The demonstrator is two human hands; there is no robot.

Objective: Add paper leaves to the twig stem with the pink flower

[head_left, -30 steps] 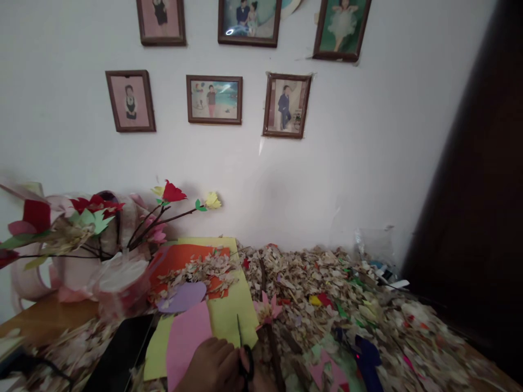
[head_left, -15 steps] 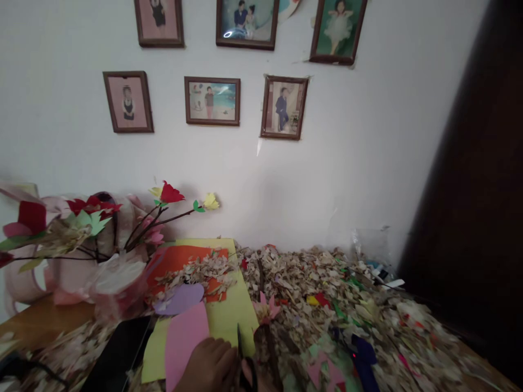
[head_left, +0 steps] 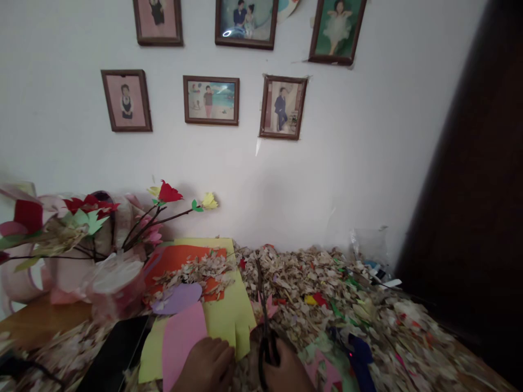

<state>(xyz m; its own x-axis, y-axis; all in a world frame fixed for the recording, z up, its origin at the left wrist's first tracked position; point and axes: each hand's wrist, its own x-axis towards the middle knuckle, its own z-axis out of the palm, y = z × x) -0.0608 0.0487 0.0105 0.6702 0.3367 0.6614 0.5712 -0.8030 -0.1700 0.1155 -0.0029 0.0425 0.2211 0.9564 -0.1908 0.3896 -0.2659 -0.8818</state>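
scissors [head_left: 266,325], r hand [head_left: 291,371] moved off yellow ppr [head_left: 224,317]

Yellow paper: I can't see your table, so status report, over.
Right grip on scissors, clear of the yellow paper. Left grip on yellow paper and pink sheet. Yellow paper's near edge slit. Loose scraps crowd its right side.

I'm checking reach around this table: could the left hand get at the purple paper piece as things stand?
Probably yes. The purple paper piece lies just beyond the left hand, with only the flat pink sheet seemingly between them, and nothing tall blocks the way.
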